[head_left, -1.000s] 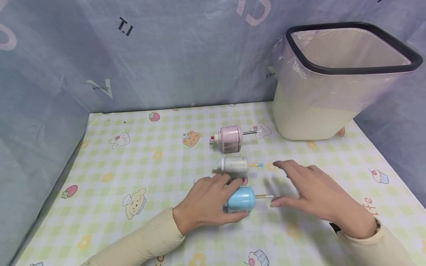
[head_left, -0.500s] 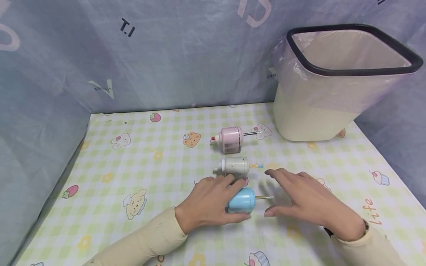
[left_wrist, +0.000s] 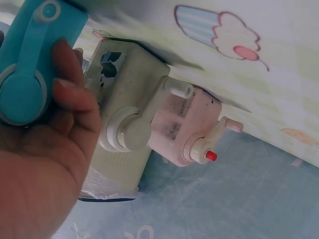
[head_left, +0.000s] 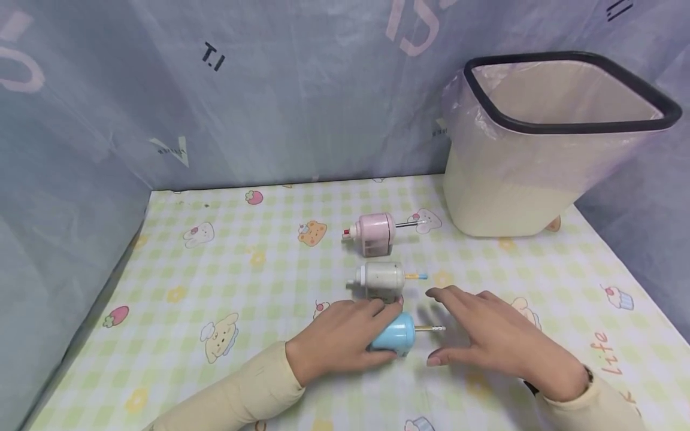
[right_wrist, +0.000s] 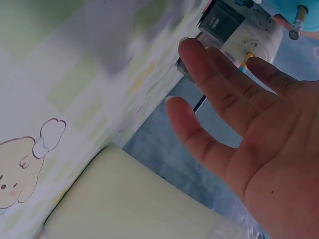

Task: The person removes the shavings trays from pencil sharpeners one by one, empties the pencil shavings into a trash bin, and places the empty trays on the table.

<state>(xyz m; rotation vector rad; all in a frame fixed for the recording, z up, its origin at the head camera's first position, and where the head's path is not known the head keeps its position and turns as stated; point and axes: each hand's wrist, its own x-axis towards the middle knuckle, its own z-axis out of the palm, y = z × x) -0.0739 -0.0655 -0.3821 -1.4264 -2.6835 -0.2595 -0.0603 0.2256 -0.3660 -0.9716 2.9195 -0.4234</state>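
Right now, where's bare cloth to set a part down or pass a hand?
Widest: left side of the cloth, bordered by left curtain, pink sharpener and left sleeve. Smaller: between bin and right hand. Crowded: the middle, with grey sharpener between pink sharpener and blue sharpener, left hand gripping the blue one, right hand by its pencil.

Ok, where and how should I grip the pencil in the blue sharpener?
Probably pinch the pencil by its exposed end, coming from the right: it sticks out that way from the blue sharpener, toward the open right hand, while the left hand holds the sharpener.
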